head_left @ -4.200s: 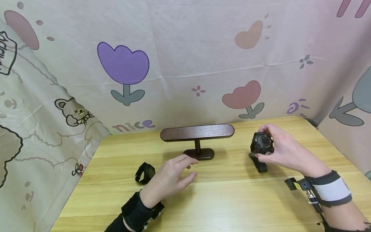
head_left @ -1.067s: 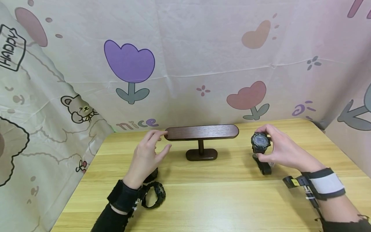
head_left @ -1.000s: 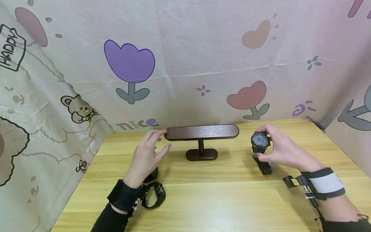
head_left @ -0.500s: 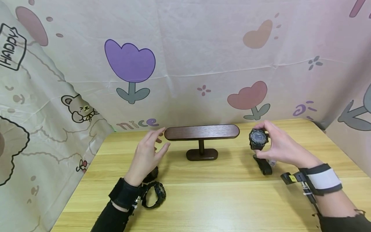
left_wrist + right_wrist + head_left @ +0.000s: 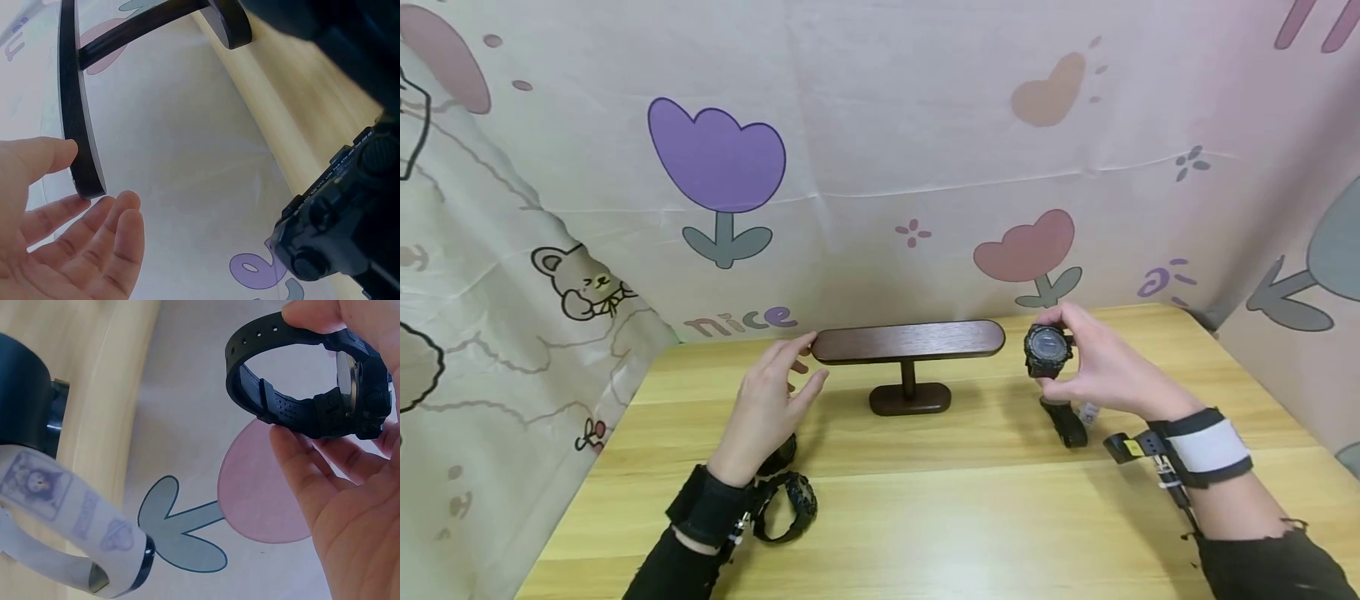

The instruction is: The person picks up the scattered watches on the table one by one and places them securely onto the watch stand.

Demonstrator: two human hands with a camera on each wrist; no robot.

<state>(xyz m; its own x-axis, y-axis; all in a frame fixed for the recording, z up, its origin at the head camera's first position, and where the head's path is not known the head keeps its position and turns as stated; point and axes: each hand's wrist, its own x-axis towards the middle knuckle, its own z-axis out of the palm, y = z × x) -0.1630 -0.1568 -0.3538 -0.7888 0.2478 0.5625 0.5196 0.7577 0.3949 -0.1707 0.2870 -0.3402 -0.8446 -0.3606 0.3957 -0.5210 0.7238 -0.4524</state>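
My right hand (image 5: 1097,362) holds a black digital wristwatch (image 5: 1047,350) above the table, its face toward the head camera. The right wrist view shows the strap (image 5: 250,347) fastened in a loop, between thumb and fingers. At the left end of a dark wooden display stand (image 5: 910,342) is my left hand (image 5: 763,408), fingers loosely extended. In the left wrist view its thumb and index finger lie close about the bar's end (image 5: 87,172); firm contact cannot be told. The bar bears nothing.
Two black watches (image 5: 788,507) stand by my left wrist, one partly hidden. Below my right hand lie a black strap (image 5: 1066,423) and a pale one (image 5: 1088,413), printed with pictures in the right wrist view. A patterned cloth (image 5: 865,167) hangs behind the wooden table (image 5: 910,517).
My right hand has raised the watch and carried it slightly left. My left hand has moved from before the stand's base to the bar's left end. The head view has shifted a little.
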